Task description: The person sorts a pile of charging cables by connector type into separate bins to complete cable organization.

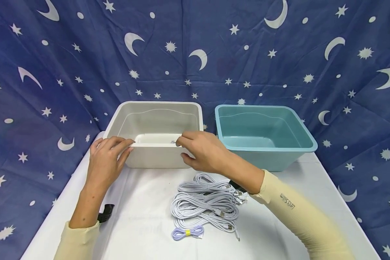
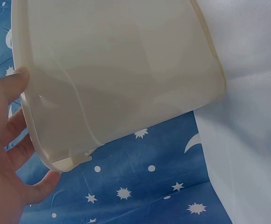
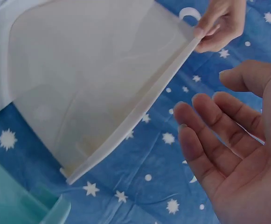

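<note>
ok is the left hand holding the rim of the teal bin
No, the left hand grips the rim of the white bin, while the teal bin stands apart to the right.

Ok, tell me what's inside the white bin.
Pale floor shows in the white bin, with a dark detail by the right hand, too small to identify. The front wall hides the nearer floor.
</note>
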`<state>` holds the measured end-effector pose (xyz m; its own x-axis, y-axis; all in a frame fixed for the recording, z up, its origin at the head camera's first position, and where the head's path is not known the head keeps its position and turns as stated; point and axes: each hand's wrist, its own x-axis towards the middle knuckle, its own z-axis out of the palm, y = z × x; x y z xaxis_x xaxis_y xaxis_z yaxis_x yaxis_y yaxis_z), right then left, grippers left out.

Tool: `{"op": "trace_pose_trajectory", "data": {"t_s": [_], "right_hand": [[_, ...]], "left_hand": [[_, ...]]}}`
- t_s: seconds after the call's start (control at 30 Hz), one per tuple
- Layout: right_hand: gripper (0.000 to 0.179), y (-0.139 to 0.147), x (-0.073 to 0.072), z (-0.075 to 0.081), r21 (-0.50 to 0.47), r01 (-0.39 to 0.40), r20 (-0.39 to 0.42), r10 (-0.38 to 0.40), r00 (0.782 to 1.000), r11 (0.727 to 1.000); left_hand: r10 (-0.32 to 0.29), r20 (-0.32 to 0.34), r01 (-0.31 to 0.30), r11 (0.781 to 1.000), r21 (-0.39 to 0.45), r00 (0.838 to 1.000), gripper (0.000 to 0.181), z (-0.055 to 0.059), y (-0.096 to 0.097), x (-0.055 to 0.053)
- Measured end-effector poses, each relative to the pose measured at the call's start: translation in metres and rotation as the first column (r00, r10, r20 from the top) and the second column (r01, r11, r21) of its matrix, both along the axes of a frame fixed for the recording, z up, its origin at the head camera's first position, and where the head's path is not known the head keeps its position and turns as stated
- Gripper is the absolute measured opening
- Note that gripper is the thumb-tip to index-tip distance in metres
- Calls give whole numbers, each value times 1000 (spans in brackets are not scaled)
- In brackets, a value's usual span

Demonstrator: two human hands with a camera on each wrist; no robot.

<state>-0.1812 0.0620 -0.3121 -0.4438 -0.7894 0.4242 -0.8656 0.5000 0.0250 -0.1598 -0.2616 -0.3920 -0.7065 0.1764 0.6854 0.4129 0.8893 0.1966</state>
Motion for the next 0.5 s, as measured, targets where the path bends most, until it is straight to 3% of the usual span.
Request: {"op": "trace_pose_trajectory", "data": {"t_s": [0.33,0.5], "right_hand": [[22,6,28,-19,-35,-51,-8,50,999,998],[23,11,42,-30,-65,-60,27,62,998,996]], "left_hand": [[5,11,-5,1000,2,1000,23,0,1,0],[6,10,-6,1000,6,1000,23,-1,1,0]]}}
